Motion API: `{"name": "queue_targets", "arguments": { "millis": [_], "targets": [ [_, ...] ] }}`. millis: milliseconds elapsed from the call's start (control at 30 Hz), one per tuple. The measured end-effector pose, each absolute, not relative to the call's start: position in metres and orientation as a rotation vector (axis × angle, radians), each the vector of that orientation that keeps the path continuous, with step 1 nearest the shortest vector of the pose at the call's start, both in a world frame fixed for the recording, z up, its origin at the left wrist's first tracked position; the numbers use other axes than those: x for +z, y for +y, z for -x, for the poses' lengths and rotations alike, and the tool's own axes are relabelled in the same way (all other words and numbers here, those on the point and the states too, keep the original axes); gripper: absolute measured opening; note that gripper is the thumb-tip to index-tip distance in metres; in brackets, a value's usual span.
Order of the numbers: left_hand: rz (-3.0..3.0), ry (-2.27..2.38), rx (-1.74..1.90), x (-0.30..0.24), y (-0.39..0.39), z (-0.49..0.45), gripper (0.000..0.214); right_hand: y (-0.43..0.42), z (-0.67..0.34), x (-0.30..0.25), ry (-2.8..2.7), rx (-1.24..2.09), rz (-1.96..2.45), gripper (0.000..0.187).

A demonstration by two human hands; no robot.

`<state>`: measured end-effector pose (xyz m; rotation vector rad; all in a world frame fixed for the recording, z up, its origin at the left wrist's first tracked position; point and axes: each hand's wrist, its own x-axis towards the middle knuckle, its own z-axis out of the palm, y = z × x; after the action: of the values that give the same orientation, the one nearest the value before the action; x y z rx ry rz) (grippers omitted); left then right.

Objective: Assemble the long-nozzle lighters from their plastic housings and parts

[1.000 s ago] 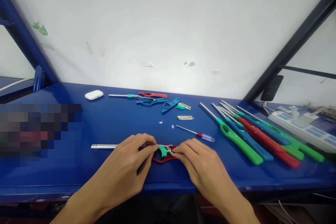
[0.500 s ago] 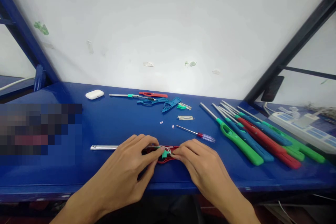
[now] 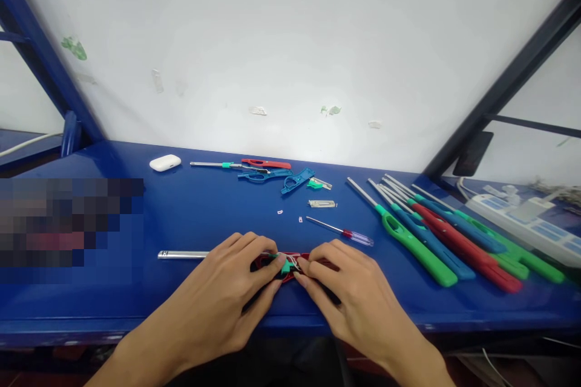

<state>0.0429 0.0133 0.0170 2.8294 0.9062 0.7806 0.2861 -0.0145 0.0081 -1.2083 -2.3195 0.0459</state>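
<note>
An opened red utility lighter (image 3: 288, 279) lies near the front edge, its metal barrel (image 3: 181, 255) pointing left. Inside the shell sit a green trigger (image 3: 285, 267) and thin white wires (image 3: 293, 261). My left hand (image 3: 229, 290) is closed around the barrel side of the shell, thumb by the trigger. At the handle side, my right hand (image 3: 351, 284) is closed on the shell, fingertips beside the wires. Fingers cover much of the lighter. Just behind lies a screwdriver (image 3: 358, 237) with a clear purple and red handle.
Several complete green, blue and red lighters (image 3: 420, 248) lie at right, near a white power strip (image 3: 521, 221). At the back are blue shell halves (image 3: 297, 181), a red shell piece (image 3: 267, 164), a clear fuel tank (image 3: 322, 204) and a white earbud case (image 3: 165, 162).
My right thumb and fingers have shifted slightly and spread a little at the handle side. My left thumb stays beside the green trigger. The view has moved marginally.
</note>
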Motion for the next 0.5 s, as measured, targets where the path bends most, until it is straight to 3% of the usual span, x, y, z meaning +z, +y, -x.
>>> {"name": "queue_targets", "arguments": {
  "millis": [500],
  "targets": [
    [-2.771,0.908,0.839,0.0179,0.0115,-0.0430,0.031,-0.0216,-0.2840,0.0086,-2.148,0.069,1.194,0.021]
  ]
}}
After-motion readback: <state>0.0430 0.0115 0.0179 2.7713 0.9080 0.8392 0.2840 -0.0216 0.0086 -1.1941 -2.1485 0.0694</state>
